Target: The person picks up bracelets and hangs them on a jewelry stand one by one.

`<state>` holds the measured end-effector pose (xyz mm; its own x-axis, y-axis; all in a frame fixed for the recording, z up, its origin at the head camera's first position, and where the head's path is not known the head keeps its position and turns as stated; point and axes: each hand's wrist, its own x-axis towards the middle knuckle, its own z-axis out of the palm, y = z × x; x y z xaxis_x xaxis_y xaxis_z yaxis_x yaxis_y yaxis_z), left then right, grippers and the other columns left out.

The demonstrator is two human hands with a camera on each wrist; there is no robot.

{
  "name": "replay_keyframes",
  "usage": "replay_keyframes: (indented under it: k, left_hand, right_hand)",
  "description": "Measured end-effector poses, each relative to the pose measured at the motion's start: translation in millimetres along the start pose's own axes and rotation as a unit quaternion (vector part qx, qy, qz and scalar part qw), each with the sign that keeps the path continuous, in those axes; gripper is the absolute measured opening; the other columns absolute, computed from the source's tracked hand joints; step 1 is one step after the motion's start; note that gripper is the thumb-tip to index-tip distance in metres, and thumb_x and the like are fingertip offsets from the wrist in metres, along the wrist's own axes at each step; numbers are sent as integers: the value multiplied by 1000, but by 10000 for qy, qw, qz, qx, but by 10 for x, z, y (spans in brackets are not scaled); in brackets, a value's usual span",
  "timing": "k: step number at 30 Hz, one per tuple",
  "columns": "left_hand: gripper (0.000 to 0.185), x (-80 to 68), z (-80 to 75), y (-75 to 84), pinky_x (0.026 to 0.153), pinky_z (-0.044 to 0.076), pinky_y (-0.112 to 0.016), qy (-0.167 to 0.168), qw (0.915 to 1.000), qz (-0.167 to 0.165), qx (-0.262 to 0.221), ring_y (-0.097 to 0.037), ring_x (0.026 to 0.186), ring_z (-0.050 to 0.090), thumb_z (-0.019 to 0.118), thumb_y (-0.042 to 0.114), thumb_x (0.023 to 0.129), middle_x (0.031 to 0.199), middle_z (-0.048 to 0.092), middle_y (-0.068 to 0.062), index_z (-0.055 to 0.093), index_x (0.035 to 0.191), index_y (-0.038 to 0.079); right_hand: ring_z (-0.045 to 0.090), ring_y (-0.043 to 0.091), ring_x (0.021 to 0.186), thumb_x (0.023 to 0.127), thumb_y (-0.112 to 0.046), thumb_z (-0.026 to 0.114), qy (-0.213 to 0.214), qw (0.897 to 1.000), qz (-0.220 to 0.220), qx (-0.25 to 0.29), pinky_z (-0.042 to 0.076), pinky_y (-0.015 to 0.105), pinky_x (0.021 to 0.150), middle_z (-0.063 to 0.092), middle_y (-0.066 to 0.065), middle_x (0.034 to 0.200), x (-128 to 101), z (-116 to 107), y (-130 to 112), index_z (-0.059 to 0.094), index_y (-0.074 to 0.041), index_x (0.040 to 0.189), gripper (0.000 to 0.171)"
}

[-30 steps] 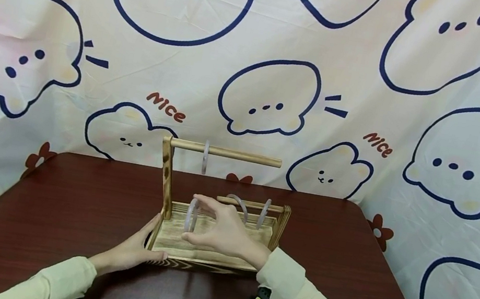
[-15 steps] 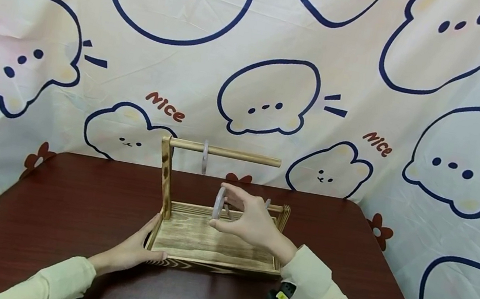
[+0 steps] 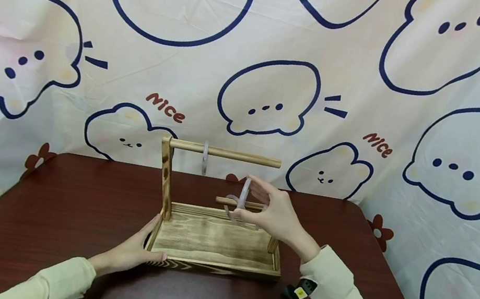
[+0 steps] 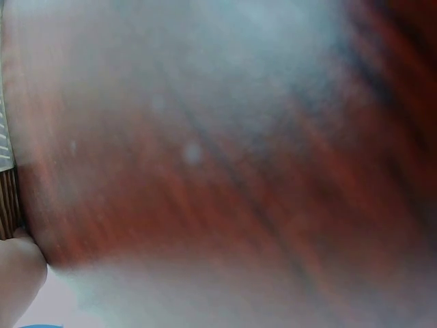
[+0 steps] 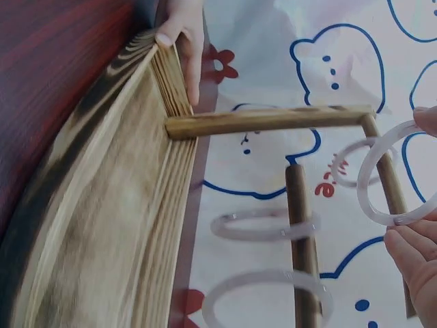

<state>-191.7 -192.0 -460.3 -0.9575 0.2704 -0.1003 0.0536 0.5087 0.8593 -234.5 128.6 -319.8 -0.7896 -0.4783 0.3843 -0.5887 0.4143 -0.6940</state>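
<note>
Right hand (image 3: 274,213) pinching pale bangle (image 3: 244,192) upright, just above lower rod (image 3: 231,202) of wooden rack (image 3: 214,243) | left hand (image 3: 134,251) flat, fingers straight against rack's left edge | another bangle (image 3: 204,158) hanging on top rod (image 3: 225,153)

- The stand (image 3: 214,243) is raw wood, grainy and matt, scorched dark at its edges.
- The bangle (image 3: 244,193) looks like pale, translucent, glossy stone or glass.
- The worktop (image 3: 67,216) is dark red wood with a smooth sheen.
- The backdrop (image 3: 254,67) is creased printed cloth.
</note>
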Motion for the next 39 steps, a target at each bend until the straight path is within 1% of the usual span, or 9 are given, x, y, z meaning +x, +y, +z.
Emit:
replay_keyframes:
  k: [3,6,11,16,24,28,31,34,39]
  left_hand:
    - [106,2,1,-7,106,12,-59,26,10000,5,2,-37,139,-6,72,31,78,154,-7,-16,-6,148,13]
    - [106,-1,-2,-4,106,14,-60,8,10000,-27,3,-38,139,-5,72,31,79,154,-7,-16,-6,148,13]
    - [106,-1,2,-7,106,13,-60,-19,10000,-22,-27,-38,139,-6,72,31,79,154,-7,-16,-6,148,13]
    - [107,2,14,-15,107,11,-59,-8,10000,11,-42,-37,139,-6,72,32,78,154,-7,-16,-6,148,11]
    - [107,-7,14,-10,107,12,-59,22,10000,14,-32,-37,139,-6,72,32,78,154,-7,-16,-6,148,10]
    - [106,-6,14,-17,107,12,-59,9,10000,-9,-7,-37,139,-6,71,33,79,154,-7,-16,-6,148,11]
    - [107,-6,14,-15,107,11,-59,9,10000,1,-15,-37,139,-6,72,32,78,154,-7,-16,-6,148,10]
    - [106,-5,10,-7,107,11,-59,-13,10000,5,-41,-37,139,-7,71,32,79,154,-8,-15,-6,148,12]
    - [105,-10,-1,5,106,13,-60,-22,10000,-10,-32,-37,139,-7,71,32,79,154,-8,-14,-6,148,15]
  right_hand:
    - [53,23,118,74,-34,76,42,9998,186,-57,50,35,84,52,11,133,-20,-73,32,44,-18,137,73]
    - [52,25,120,74,-34,76,52,9992,398,-51,44,37,94,49,11,135,-49,-133,77,42,-18,138,74]
    - [52,26,119,73,-34,77,132,9979,631,-33,43,40,95,48,13,136,-92,-214,144,42,-18,138,75]
    - [52,24,120,73,-36,76,253,9971,719,17,43,37,96,48,11,136,-112,-288,229,42,-17,138,75]
    - [49,26,122,74,-34,76,510,9935,937,394,41,38,98,46,15,137,-101,-405,389,39,-11,139,78]
    - [47,25,124,75,-34,75,486,9925,1019,463,40,34,99,44,13,139,-67,-462,451,37,-11,140,79]
    - [46,24,126,75,-38,74,422,9921,1087,452,39,36,100,42,11,141,-42,-499,480,36,-12,141,81]
    - [44,26,127,74,-40,74,367,9921,1137,396,38,40,101,40,13,142,-9,-543,504,34,-13,142,83]
    - [41,25,129,74,-42,74,265,9923,1173,290,36,39,103,38,13,144,81,-629,511,33,-13,142,85]
